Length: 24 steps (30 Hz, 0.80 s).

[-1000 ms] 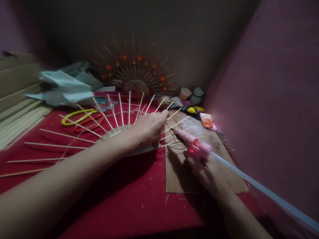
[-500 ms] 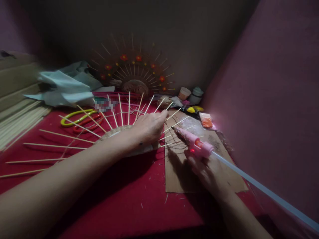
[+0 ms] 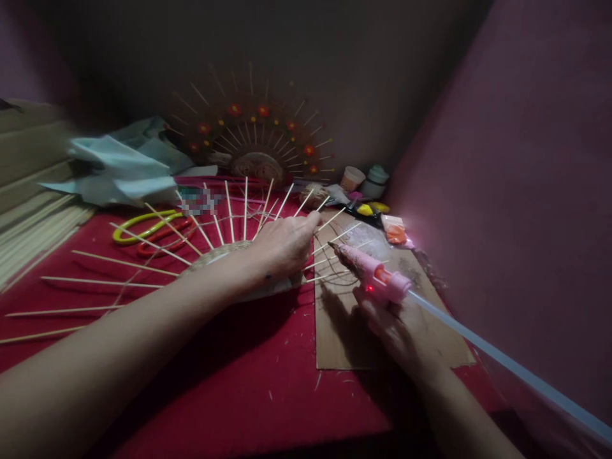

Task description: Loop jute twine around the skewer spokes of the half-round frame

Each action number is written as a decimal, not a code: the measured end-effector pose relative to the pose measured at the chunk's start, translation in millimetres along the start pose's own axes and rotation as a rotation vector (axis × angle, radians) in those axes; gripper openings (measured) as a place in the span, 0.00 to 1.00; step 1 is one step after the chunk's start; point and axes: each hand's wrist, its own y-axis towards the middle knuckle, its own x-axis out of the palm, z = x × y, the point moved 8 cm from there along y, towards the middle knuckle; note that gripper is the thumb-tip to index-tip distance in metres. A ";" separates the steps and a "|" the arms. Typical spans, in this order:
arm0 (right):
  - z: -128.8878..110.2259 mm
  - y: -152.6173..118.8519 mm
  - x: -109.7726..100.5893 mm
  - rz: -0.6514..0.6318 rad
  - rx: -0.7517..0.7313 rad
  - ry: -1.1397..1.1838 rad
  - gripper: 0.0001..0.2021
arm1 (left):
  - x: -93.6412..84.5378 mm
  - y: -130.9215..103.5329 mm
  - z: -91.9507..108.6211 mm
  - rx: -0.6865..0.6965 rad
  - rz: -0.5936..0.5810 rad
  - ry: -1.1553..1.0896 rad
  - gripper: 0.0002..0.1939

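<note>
Mid-frame, our left hand (image 3: 285, 242) covers whatever lies beneath; our forearm (image 3: 143, 344) hides part of the stick fan (image 3: 215, 255). The glue stick (image 3: 497, 356) exits lower right. We cannot read the pixelated patch (image 3: 201, 200) left of centre.

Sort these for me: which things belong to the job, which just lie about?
In use:
Pink plastic glue gun with translucent glue stick, in right hand
Half-round woven piece with thin pale sticks, under left hand

Apparently lying about:
Crumpled pale blue sheet
Small pale cup
Orange and white packet

Craft corner, glue gun (image 3: 373, 270), thin sticks (image 3: 245, 208)
</note>
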 end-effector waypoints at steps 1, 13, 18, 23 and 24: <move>0.6 0.4 1.4 -0.020 0.014 -0.004 0.21 | 0.4 0.1 -0.3 -0.004 0.000 0.007 0.20; -4.4 2.8 6.9 -0.065 -0.003 0.126 0.24 | -2.0 -0.8 0.8 -0.025 -0.016 0.008 0.20; -8.5 6.0 12.1 -0.090 -0.112 0.217 0.24 | -1.7 -0.8 0.7 -0.021 -0.009 0.023 0.19; 0.0 9.8 18.4 -0.034 -0.129 0.279 0.24 | -1.7 -0.8 1.6 -0.028 -0.018 0.020 0.19; 0.7 9.9 18.9 -0.021 -0.139 0.284 0.24 | -2.0 -0.8 1.9 -0.024 -0.014 0.020 0.19</move>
